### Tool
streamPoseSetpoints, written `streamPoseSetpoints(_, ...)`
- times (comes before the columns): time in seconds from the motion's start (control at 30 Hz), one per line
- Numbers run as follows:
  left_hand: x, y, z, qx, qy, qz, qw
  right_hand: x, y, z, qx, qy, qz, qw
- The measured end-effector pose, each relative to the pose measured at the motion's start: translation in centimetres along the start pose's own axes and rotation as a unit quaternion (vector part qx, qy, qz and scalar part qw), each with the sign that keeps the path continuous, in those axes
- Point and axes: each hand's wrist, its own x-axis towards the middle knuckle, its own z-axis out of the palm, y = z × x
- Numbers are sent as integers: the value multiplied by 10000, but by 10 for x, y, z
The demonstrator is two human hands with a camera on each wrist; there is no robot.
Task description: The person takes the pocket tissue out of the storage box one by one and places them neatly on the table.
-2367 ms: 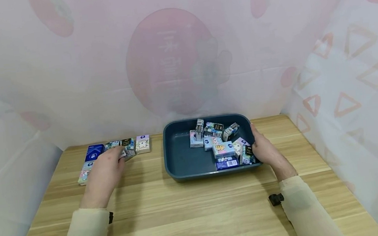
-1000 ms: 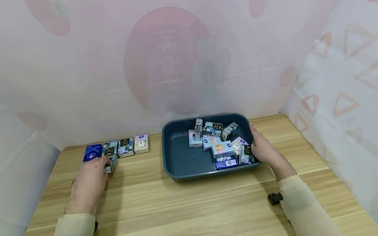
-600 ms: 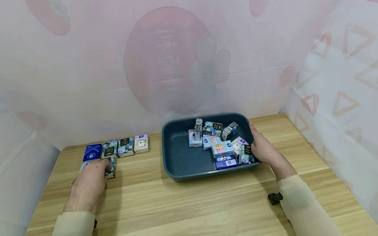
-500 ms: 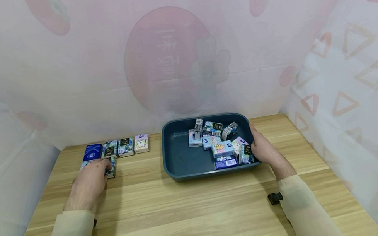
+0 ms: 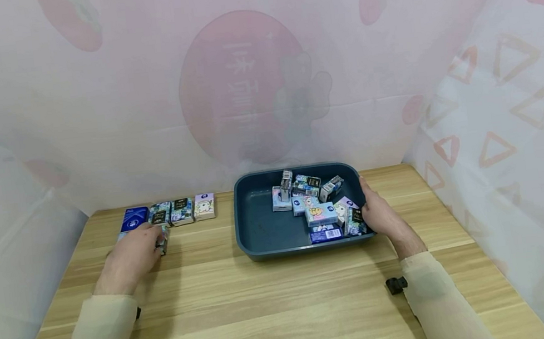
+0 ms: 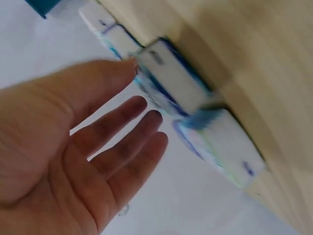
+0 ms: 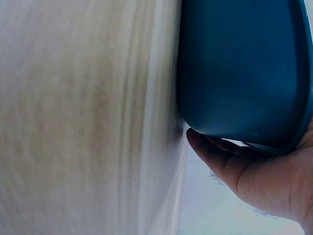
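My left hand [image 5: 133, 258] is over the front row of small tissue packs at the left of the table. In the left wrist view its fingers are loosely extended and apart from the packs, with the thumb tip at the corner of a tissue pack [image 6: 178, 81]; whether it touches cannot be told. Beside it stands another tissue pack [image 6: 234, 147]. Behind the hand lie a dark blue pack [image 5: 133, 218], two flowery packs [image 5: 181, 211] and a pale purple pack [image 5: 204, 206]. My right hand [image 5: 382, 214] grips the right end of the dark teal tray [image 7: 239, 68], fingers against its outer wall.
Several tissue packs, among them a light blue one [image 5: 321, 214], lie jumbled in the tray's right half. The wooden table [image 5: 268, 315] ends at a printed curtain [image 5: 146, 122] behind, with more curtain at both sides.
My left hand moved from the back row toward the front left with a flowery pack, set it down in the front row, and its fingers have since come off it. The right hand stayed at the tray.
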Motion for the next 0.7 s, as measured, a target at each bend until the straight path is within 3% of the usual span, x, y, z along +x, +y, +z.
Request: streamPoseSetpoints(0.7,20,110,-17,-388,456,589,9965,-1,-1,0,103,15,-55,9999)
